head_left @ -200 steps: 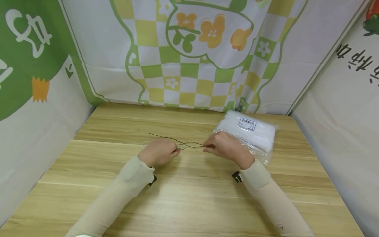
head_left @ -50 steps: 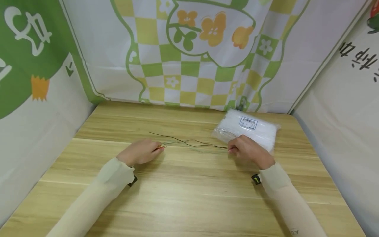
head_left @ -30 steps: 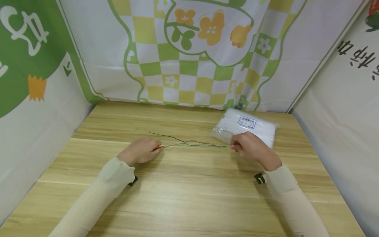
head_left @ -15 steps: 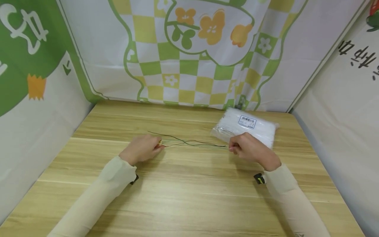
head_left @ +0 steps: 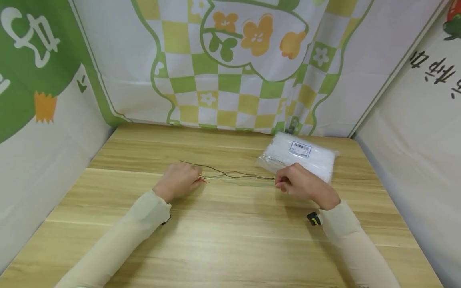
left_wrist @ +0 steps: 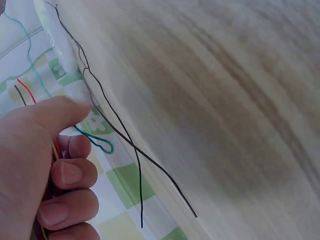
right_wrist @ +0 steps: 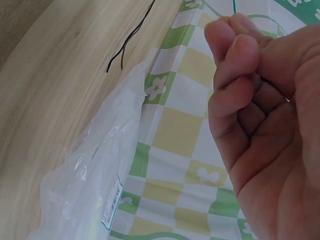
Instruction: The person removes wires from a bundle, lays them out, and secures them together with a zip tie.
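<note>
My left hand (head_left: 180, 180) grips a small bundle of thin wires; red wire ends (left_wrist: 25, 90) poke out past the thumb in the left wrist view. From that hand a thin green wire (left_wrist: 30, 59) runs across to my right hand (head_left: 300, 182), making a small loop near the left fingers. Thumb and fingertips of the right hand pinch the green wire's far end, a short bit of which shows above them in the right wrist view. Between the hands, a black wire (left_wrist: 117, 117) and a brown wire (left_wrist: 167, 172) lie crossed on the table.
A clear plastic bag of white contents (head_left: 318, 160) with a barcode label (head_left: 300, 149) lies behind the right hand. The wooden table (head_left: 230, 248) is bounded at the back by a checkered curtain (head_left: 230, 100) and by printed fabric on both sides.
Since the first frame the hands have moved apart, stretching the green wire between them. Over the last half second the left hand has shifted slightly right and the green wire sags towards me.
</note>
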A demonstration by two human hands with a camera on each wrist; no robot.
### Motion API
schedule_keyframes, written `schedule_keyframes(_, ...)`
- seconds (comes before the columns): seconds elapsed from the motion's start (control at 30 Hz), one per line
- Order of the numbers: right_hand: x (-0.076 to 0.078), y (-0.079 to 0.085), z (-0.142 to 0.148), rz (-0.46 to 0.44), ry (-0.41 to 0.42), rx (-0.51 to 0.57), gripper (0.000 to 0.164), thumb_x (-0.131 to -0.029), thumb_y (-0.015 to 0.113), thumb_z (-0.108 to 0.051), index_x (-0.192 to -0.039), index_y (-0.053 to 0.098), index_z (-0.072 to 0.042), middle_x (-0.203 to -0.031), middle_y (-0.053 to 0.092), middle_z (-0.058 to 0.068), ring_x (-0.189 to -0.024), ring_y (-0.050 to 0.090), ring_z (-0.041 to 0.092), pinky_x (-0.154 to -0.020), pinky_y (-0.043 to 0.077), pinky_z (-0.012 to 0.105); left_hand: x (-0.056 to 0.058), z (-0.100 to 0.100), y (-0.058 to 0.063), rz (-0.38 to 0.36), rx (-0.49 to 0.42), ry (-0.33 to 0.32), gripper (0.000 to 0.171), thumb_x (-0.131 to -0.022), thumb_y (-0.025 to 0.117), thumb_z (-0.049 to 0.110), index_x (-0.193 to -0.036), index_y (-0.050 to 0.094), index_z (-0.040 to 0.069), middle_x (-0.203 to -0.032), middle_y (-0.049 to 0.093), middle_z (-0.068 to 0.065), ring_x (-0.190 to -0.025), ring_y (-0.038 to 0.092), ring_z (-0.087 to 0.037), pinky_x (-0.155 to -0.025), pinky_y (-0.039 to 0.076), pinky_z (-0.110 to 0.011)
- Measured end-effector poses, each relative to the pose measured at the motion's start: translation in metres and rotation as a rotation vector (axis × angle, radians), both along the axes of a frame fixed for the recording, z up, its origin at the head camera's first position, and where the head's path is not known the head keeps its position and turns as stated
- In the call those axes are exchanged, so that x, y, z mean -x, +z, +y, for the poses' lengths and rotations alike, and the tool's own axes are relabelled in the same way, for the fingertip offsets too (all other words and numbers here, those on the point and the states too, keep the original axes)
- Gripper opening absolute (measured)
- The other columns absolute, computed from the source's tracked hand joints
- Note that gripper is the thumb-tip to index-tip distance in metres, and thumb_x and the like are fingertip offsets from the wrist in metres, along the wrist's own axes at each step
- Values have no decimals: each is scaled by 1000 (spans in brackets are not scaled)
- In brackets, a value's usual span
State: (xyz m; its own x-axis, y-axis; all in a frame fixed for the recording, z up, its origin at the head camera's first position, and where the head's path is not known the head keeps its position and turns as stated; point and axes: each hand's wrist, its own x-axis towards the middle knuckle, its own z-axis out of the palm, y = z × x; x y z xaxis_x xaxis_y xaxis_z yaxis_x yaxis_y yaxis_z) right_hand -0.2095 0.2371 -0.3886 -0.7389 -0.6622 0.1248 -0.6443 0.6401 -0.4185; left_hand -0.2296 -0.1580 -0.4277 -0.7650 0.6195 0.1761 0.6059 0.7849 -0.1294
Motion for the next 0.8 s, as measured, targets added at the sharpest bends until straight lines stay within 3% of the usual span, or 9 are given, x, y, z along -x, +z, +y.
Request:
schedule_keyframes(0.23,3,-2,5,21,-20,-18,26,-91,64,9,-77,69,-11,-66,56,-11,-63,49,1,-62,47,22,0,-1,-2,-28,-20,-58,15,-103,70,23,-93,64,13,-81,74,-2,-63,63,-15,-52,51,-34)
schedule_keyframes(0.5,12,-11,18,56,-72,-63,29,-93,69,4,-72,64,-15,-64,51,-12,-64,49,3,-65,46,24,3,-20,3,-201,-149,-143,24,-106,65,21,-84,56,18,-68,50,10,-61,42,-8,-60,38,-27)
schedule_keyframes(0.67,15,-17,25,55,-97,-89,23,-96,71,0,-76,68,-11,-65,54,-12,-64,50,4,-65,46,24,4,-34,7,-265,-191,-141,22,-105,67,15,-83,60,15,-68,51,11,-60,40,-6,-61,38,-24)
schedule_keyframes(0.8,19,-22,29,98,-95,-97,25,-94,71,2,-75,66,-12,-67,55,-11,-66,50,5,-65,45,26,2,-42,9,-235,-188,-90,26,-102,70,16,-79,58,17,-66,51,11,-57,39,-5,-56,34,-24)
